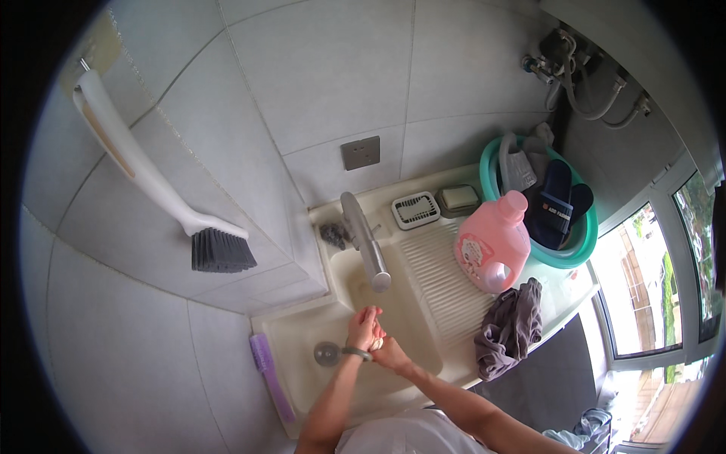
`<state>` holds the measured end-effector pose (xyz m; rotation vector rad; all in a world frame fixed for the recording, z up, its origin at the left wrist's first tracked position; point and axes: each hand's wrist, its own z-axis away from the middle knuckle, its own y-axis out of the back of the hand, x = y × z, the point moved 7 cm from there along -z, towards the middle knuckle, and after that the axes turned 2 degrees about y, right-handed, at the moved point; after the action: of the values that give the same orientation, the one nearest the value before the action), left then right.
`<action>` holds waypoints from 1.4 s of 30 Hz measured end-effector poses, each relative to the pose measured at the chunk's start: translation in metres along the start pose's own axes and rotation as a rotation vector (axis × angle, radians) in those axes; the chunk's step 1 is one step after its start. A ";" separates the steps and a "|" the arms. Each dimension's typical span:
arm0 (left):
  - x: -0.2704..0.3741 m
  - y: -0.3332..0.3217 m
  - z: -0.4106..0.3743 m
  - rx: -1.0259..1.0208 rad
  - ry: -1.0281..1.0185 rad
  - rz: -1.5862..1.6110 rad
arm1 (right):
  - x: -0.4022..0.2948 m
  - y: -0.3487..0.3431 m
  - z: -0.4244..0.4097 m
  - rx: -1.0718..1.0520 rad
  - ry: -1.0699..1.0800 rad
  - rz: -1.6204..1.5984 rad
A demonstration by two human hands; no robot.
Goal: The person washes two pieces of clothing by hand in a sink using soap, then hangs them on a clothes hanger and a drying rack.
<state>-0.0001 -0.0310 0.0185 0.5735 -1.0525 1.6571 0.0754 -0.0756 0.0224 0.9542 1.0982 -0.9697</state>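
Both hands meet over the cream laundry sink (397, 318), just below the tap (368, 244). My left hand (363, 328), with a greyish-green bangle (357, 353) at its wrist, has its fingers curled. Against it presses my right hand (391, 354), also curled. A small pale thing (376, 344), perhaps wet cloth, shows between them; the fingers hide most of it. No water is visible running from the spout. Left of the hands, the round drain (327, 353) lies in the basin floor.
A purple brush (269, 374) rests along the left rim; a white-handled brush (147, 170) hangs on the wall. On the right are a soap dish (417, 210), soap (460, 198), a pink detergent jug (490, 244), crumpled dark cloth (509, 332) and a green basin (587, 249) holding slippers.
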 end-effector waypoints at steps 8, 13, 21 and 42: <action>0.165 -0.127 0.140 -1.251 -0.120 0.543 | -0.146 -0.052 0.074 -1.194 -0.471 -1.325; 0.203 -0.131 0.160 -0.963 -0.149 0.291 | -0.203 -0.021 0.092 -1.212 -0.584 -1.168; 0.138 -0.072 0.096 -0.127 -0.328 0.030 | -0.110 0.014 0.029 -0.163 -0.187 -0.030; 0.090 -0.063 0.069 -0.691 0.162 0.359 | -0.083 -0.027 0.050 -0.781 -0.638 -0.930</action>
<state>0.0191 -0.0394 0.1466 -0.2105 -1.5613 1.4669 0.0484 -0.1184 0.1094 -0.5539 1.1952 -1.2819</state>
